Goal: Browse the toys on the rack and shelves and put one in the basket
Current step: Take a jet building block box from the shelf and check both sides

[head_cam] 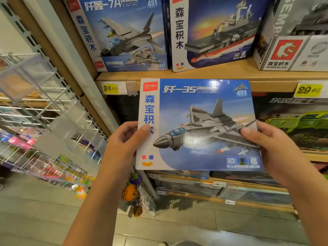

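Both hands grasping jet box (197, 125) by its sides, front of shelf (213, 75): left hand (124, 139) thumb on face, right hand (269, 144) likewise; fingers hidden behind. Rack (44, 121) left, blurred; basket unseen

hands (124, 139): 2; held box (197, 125): 1; yellow price tags (111, 88): 2
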